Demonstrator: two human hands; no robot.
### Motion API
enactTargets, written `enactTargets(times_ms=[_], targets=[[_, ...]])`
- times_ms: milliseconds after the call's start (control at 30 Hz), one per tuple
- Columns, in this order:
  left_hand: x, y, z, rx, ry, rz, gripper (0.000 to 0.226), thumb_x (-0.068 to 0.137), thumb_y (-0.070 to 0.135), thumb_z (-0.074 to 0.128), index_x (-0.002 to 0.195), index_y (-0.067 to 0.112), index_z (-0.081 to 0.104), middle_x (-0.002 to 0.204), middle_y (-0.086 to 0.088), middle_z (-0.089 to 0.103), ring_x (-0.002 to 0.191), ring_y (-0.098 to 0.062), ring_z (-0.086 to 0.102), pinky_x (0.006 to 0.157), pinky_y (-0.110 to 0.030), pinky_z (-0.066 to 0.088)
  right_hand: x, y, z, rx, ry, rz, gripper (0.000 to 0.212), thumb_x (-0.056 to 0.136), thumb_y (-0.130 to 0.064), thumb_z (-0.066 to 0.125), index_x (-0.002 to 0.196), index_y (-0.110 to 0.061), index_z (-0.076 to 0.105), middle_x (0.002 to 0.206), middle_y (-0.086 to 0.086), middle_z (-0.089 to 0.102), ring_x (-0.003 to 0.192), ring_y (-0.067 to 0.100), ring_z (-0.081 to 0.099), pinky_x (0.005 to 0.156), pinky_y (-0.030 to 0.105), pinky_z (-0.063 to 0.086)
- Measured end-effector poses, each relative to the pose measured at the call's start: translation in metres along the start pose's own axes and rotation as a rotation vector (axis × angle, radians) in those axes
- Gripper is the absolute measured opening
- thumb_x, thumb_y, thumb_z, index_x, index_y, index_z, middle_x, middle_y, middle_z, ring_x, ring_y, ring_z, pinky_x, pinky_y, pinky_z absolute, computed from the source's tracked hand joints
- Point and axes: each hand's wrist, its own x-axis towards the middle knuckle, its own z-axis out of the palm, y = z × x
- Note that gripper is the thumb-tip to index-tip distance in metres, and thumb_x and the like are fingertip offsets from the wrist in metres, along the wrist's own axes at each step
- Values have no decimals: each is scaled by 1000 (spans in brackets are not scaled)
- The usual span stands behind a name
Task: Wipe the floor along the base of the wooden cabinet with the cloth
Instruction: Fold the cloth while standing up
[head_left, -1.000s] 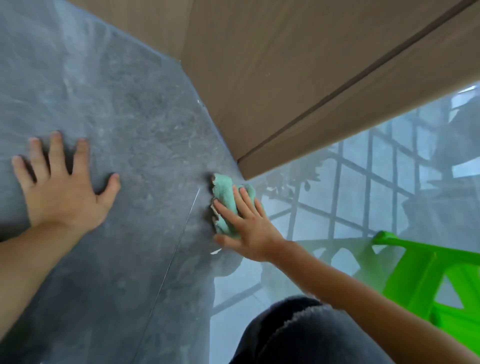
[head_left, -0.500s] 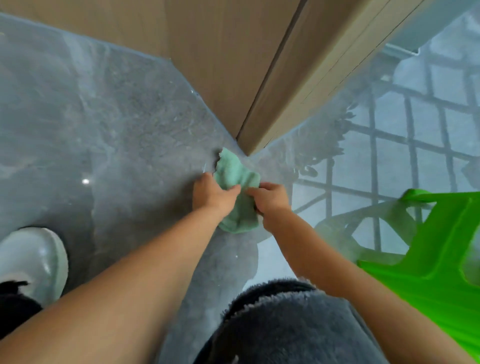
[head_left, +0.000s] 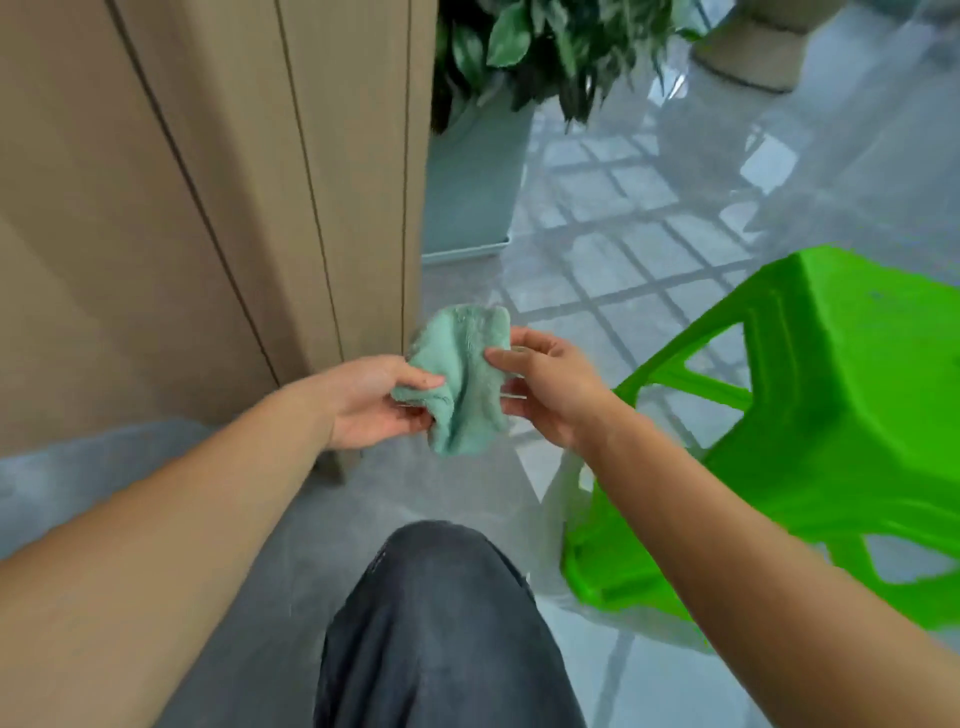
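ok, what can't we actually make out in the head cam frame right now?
- Floor along the wooden cabinet base: mostly hidden by the left forearm.
- Cloth: bunched between the left hand and right hand; dirt unreadable.
- Green stool: cut off by the right edge.
- Plant: top cut off, leaves blurred.

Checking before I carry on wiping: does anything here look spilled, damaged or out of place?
Nothing stands out. The cloth is bunched between the left hand and right hand, off the floor; the green stool stands upright.
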Motion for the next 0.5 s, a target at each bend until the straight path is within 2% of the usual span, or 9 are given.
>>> enactTargets(times_ms=[100, 233, 300, 367, 433, 500], targets=[[2, 50, 70, 63, -82, 26, 32, 69, 3, 63, 101, 7, 66, 95, -9, 66, 85, -17, 60, 91, -28, 46, -39, -67, -38, 21, 113, -131, 11, 89, -2, 62, 98, -9, 64, 70, 1, 70, 51, 14, 63, 47, 24, 55], [2, 94, 164, 104, -249, 22, 14, 76, 0, 53, 80, 13, 57, 65, -2, 49, 53, -11, 49, 61, -22, 48, -90, -126, -82, 8, 280, -278, 13, 89, 3, 61, 83, -9, 60, 58, -2, 66, 40, 8, 60, 40, 21, 51], [3, 104, 204, 122, -317, 17, 28, 84, 0, 46, 63, 12, 60, 53, -1, 48, 43, -11, 48, 49, -22, 48, -112, -145, -103, -17, 366, -346, 20, 89, 4, 61, 77, -12, 57, 49, -7, 64, 38, 6, 58, 38, 19, 49], [4, 107, 239, 153, -362, 22, 43, 88, 1, 44, 51, 12, 61, 48, -1, 50, 39, -11, 50, 47, -23, 49, -132, -157, -128, -23, 432, -382, 27, 89, 4, 61, 71, -15, 55, 47, -9, 61, 40, 7, 58, 38, 20, 49], [7, 103, 270, 211, -349, 42, 33, 90, 0, 44, 61, 10, 56, 53, -4, 51, 43, -12, 52, 51, -23, 50, -151, -158, -153, -21, 489, -360, 24, 89, 2, 61, 72, -15, 59, 58, -4, 64, 46, 10, 61, 43, 23, 54], [13, 93, 296, 260, -316, 72, 22, 90, -3, 45, 72, 9, 51, 67, -8, 50, 56, -14, 53, 59, -24, 52, -166, -150, -179, 28, 553, -316, 13, 89, 1, 60, 83, -10, 64, 72, 5, 66, 53, 15, 65, 50, 28, 59]])
